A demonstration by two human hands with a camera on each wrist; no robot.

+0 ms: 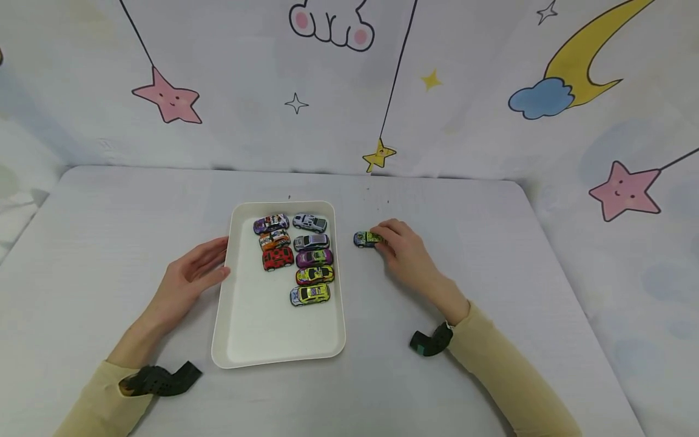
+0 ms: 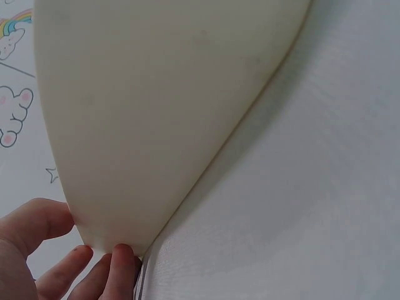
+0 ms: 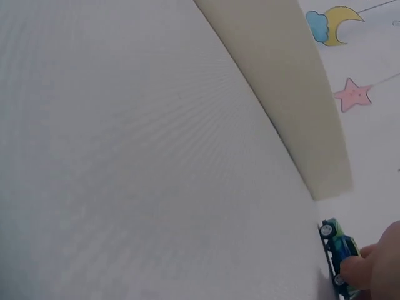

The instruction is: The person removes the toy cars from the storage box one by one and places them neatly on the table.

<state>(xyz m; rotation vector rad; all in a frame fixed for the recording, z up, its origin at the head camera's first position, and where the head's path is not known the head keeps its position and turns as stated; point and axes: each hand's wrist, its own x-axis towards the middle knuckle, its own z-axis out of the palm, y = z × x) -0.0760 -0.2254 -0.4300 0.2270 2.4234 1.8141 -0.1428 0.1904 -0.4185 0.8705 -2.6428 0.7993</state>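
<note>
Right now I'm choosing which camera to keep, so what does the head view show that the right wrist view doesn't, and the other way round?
Only the head view shows the eight toy cars lying inside the white tray, and the left hand resting against the tray's left rim. Only the right wrist view shows the tray's outer wall from table level and the green and blue car's wheels against the table. Both show the right hand with its grip on that car, outside the tray, on the white table.
</note>
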